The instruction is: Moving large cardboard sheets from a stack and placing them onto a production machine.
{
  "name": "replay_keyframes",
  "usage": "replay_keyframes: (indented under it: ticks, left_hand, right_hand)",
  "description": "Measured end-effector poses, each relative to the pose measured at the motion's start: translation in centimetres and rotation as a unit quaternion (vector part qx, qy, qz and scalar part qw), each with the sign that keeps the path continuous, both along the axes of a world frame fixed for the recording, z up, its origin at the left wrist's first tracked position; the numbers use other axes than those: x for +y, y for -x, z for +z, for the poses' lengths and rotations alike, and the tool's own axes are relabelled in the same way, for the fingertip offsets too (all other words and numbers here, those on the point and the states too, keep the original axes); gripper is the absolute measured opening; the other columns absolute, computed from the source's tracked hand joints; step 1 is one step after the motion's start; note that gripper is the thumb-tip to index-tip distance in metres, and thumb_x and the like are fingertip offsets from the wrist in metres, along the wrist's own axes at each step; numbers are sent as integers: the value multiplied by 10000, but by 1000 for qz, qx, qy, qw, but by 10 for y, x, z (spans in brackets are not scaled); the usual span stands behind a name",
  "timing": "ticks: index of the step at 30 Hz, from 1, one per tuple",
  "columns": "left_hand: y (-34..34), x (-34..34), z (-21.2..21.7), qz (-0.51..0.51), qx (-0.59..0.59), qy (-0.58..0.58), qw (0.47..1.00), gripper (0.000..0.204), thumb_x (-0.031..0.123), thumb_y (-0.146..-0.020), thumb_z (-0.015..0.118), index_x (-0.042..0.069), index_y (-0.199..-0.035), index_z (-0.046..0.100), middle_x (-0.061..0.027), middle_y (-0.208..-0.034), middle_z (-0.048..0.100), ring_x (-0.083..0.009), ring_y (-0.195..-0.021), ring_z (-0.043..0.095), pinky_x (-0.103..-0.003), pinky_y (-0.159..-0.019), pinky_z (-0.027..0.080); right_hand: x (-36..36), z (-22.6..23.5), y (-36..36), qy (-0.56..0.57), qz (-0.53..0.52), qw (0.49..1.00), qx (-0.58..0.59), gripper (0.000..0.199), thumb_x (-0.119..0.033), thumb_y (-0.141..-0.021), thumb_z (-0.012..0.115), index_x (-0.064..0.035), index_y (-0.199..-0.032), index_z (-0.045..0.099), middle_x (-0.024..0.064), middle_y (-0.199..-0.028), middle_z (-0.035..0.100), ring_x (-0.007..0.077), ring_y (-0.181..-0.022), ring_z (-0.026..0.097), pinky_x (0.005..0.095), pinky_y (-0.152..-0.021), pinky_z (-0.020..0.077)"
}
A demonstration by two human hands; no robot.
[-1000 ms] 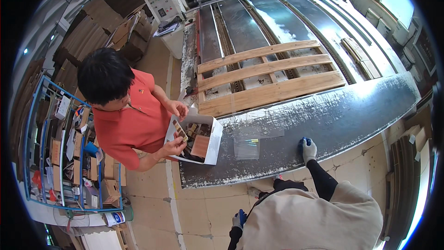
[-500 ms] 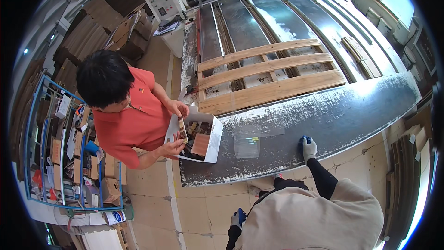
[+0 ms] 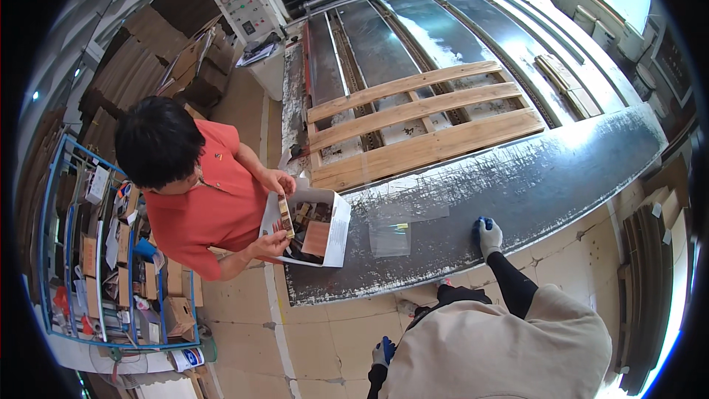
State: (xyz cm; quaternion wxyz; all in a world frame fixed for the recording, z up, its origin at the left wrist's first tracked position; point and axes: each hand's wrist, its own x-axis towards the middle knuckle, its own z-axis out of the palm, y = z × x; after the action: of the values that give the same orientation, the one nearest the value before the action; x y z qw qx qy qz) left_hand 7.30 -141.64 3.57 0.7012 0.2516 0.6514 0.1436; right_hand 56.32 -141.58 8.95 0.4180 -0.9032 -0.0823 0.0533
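My right hand point(image 3: 488, 237), in a white glove with blue-coated fingers, rests on the near edge of a long dark metal tabletop point(image 3: 591, 151). Its fingers are curled in, and nothing shows in them. Lower down, beside my body, hangs my left hand point(image 3: 384, 352) in a matching glove. It is small and partly turned away, so its fingers are hard to read. Left of my right hand, a clear plastic bag point(image 3: 389, 239) lies flat on the tabletop. A co-worker in a red shirt point(image 3: 214, 207) holds a narrow strip point(image 3: 285, 216) in both hands over a white box point(image 3: 337, 232).
Small blocks and a flat pinkish piece point(image 3: 316, 238) fill part of the box. A wooden slatted pallet point(image 3: 425, 149) lies beyond the tabletop, on the machine bed. A blue-framed rack point(image 3: 53, 251) of cartons stands left. Stacked boards point(image 3: 650, 288) lean at the right.
The whole view has shifted slightly, with the table a little further left. The co-worker's hands and the strip have tilted slightly over the box. My right hand stays on the table edge.
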Motion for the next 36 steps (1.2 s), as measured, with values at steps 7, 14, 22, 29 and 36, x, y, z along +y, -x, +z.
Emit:
replay_keyframes:
  ticks: [7, 14, 22, 29, 36]
  left_hand:
    - [-2, 4, 6, -8, -15, 10, 1000, 314, 345, -846, 555, 35, -889, 525, -84, -665, 533, -232, -550, 535, -317, -453, 404]
    - [-6, 5, 13, 15, 2, 14, 1000, 326, 353, -844, 550, 32, -895, 524, -79, -666, 521, -232, -549, 533, -316, -460, 413]
    - [-12, 4, 25, -27, 2, -2, 1000, 297, 336, -855, 534, 39, -832, 522, -55, -610, 469, -203, -504, 487, -294, -436, 360]
    - [-9, 1, 12, -6, -2, -8, 1000, 279, 299, -856, 543, 24, -817, 514, -60, -627, 467, -201, -542, 495, -306, -478, 393]
    - [-7, -3, 5, 5, 20, -20, 1000, 351, 290, -839, 568, -43, -944, 526, -128, -775, 556, -267, -695, 576, -387, -628, 498]
  right_hand:
    - [0, 0, 0, -12, 4, 1000, -4, 258, -339, -786, 577, -86, -811, 620, 144, -737, 622, 327, -715, 601, 399, -638, 449]
    - [-2, -7, -2, -2, 8, 1000, 0, 263, -344, -783, 579, -89, -831, 624, 148, -749, 623, 327, -729, 602, 401, -644, 450]
    - [-1, -6, -1, -4, 8, 1000, 12, 261, -344, -785, 578, -99, -859, 630, 147, -766, 628, 323, -743, 605, 394, -656, 454]
    - [-3, -2, -1, -8, 12, 1000, 15, 241, -288, -806, 572, -60, -862, 624, 146, -773, 626, 298, -727, 610, 359, -647, 454]
    - [1, 6, 0, -4, 20, 1000, 18, 239, -287, -805, 574, -56, -847, 618, 147, -766, 623, 303, -721, 606, 359, -639, 452]
